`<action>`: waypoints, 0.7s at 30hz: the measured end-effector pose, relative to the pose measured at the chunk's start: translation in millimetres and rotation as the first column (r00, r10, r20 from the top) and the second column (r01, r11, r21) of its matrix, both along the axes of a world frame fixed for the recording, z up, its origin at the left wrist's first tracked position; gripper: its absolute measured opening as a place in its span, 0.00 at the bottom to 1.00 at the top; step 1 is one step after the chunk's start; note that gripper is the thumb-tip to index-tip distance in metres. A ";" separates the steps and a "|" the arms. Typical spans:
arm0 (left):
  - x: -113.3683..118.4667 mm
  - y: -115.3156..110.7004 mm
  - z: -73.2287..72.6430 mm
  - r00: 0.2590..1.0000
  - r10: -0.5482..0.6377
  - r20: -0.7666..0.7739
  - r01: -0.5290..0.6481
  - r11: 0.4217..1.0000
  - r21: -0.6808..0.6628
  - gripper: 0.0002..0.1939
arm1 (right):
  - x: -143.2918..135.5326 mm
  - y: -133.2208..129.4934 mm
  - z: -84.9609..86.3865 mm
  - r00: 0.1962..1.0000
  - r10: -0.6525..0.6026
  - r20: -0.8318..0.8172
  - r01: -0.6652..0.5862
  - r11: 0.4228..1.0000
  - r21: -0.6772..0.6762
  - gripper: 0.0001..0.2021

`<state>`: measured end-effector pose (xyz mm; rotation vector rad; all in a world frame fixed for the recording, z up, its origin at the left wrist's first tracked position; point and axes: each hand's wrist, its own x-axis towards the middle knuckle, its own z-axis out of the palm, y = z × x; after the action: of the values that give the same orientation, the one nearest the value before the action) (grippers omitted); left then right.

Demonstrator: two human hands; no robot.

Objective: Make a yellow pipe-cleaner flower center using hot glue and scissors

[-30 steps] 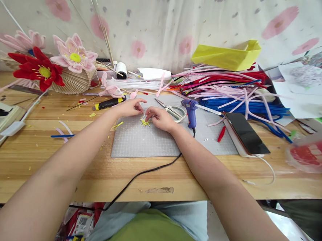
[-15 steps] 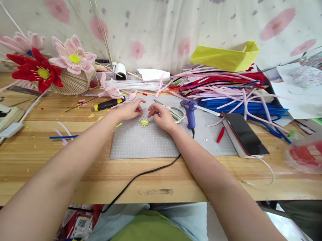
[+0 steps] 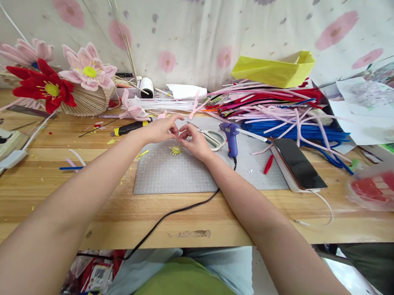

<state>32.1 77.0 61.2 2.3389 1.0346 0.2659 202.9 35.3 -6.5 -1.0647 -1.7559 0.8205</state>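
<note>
Over the grey cutting mat (image 3: 175, 177), my left hand (image 3: 163, 128) and my right hand (image 3: 194, 141) meet at the fingertips. Both are closed in a pinch, and whatever is between the fingers is too small to make out. A small yellow piece with thin spokes (image 3: 176, 150) lies on the mat just below the fingertips. Scissors with pale handles (image 3: 215, 140) lie beside my right hand, partly hidden by it. The purple glue gun (image 3: 231, 138), with a white glue stick in it, rests further right on the mat.
Red and pink fuzzy flowers (image 3: 49, 87) stand at the left. Bundles of coloured pipe cleaners (image 3: 286, 104) lie at the back right. A phone (image 3: 299, 165) and a plastic cup (image 3: 379, 187) are on the right. A black cable (image 3: 176, 212) crosses the table front.
My hands have come together, so that the fingertips now touch where there was a gap. My left hand has moved slightly right and now covers part of the small pink piece behind it.
</note>
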 end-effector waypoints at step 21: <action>-1.1 -10.1 -20.7 0.868 0.399 0.296 -0.321 0.905 -0.278 0.29 | 7.0 1.2 5.2 0.994 -0.074 -0.086 0.072 0.997 -0.024 0.12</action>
<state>31.0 66.9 40.6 1.8010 1.2453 0.6494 209.9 36.5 -1.3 -1.0849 -1.6296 0.8296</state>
